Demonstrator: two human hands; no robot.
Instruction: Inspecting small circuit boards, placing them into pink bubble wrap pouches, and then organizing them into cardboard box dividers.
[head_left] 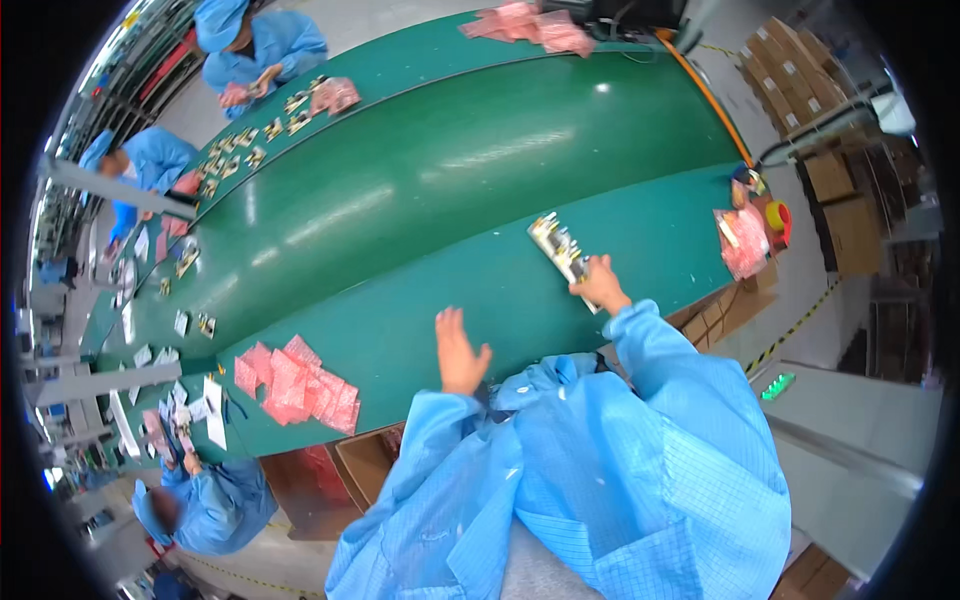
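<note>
Packet (560, 250) in right hand (600, 285) grip, left hand (458, 355) apart.

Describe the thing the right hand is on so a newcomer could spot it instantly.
Start at the long green conveyor table and follow its near edge to the person's right hand. Under its fingers lies a narrow, flat strip-shaped pack in pale and dark tones. Unlike the pink bags heaped to the left, it lies alone and is not pink.

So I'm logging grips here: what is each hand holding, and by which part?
The right hand grips a long flat pack by its near end. The left hand is open over the green table, holding nothing.
</note>
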